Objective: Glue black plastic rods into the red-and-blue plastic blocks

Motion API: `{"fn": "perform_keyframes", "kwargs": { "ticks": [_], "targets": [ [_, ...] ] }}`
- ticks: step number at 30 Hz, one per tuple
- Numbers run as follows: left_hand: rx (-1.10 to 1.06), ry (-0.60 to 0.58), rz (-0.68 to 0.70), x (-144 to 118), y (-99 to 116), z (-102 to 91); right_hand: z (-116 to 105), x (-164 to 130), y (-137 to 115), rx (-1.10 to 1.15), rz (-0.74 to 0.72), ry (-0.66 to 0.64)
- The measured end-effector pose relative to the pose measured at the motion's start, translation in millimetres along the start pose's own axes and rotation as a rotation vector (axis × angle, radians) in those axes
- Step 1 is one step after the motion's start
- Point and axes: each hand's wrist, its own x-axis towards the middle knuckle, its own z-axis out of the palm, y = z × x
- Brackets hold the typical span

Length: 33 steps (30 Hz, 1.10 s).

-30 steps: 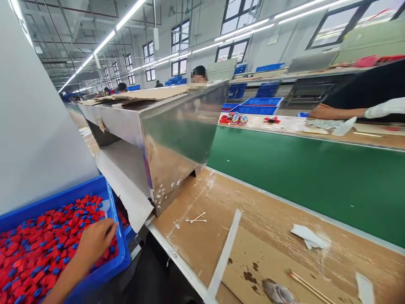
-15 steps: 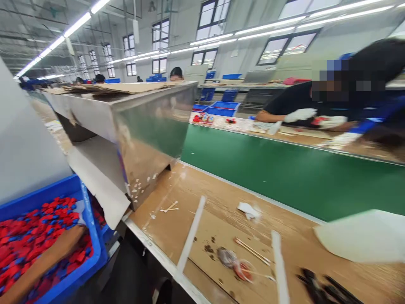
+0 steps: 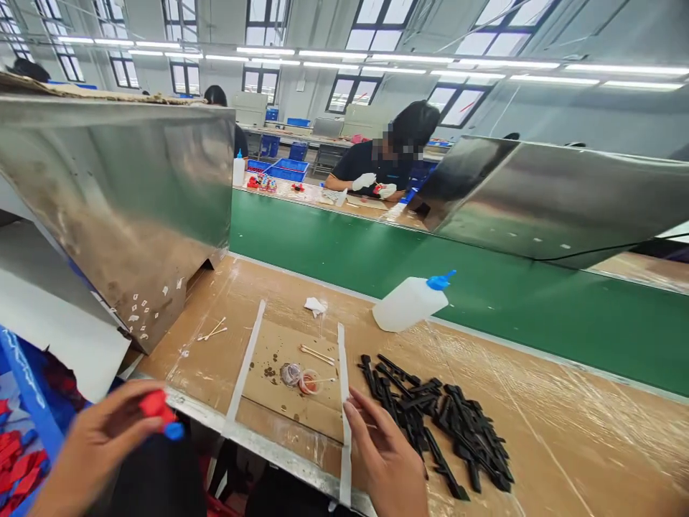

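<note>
I see a white plastic bottle with a blue cap [image 3: 409,303] lying on its side by the long green belt [image 3: 484,287]. Thin wooden sticks [image 3: 317,354] lie on a brown cardboard sheet [image 3: 280,345]. A crumpled white tissue [image 3: 315,306] sits near them.

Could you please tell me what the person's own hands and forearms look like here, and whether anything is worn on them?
Both are bare. The left hand and right hand wear no gloves, and no rings, watch or bracelet show. No sleeve reaches the visible part of the left forearm; the right forearm is out of view. Fingernails are short and unpainted.
</note>
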Motion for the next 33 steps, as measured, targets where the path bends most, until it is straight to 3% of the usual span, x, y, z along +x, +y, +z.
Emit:
{"fn": "perform_keyframes", "kwargs": {
  "ticks": [1,4,7,19,26,33],
  "targets": [
    [-0.153,-0.168,-0.076,1.4,8.5,32.4,10.8,5.5,-3.1,-0.003,0.026,-0.022],
    [-0.475,-0.423,-0.145,6.4,25.7,105.7,26.4,16.7,-7.5,-0.033,0.039,-0.046],
    [-0.594,-0.515,-0.169,8.3,27.2,136.3,25.9,18.5,-9.3,-0.017,-0.031,-0.072],
    [-0.62,-0.676,-0.28,1.7,21.4,150.9,34.1,12.6,-36.0,-0.143,-0.423,-0.106],
    [-0.67,-0.692,-0.354,3.2,16.2,156.1,25.7,8.6,-31.6,-0.168,-0.396,0.021],
    [-0.548,-0.714,-0.211,1.3,18.7,155.7,25.5,7.1,-28.2,-0.115,-0.352,0.03]
  ]
}}
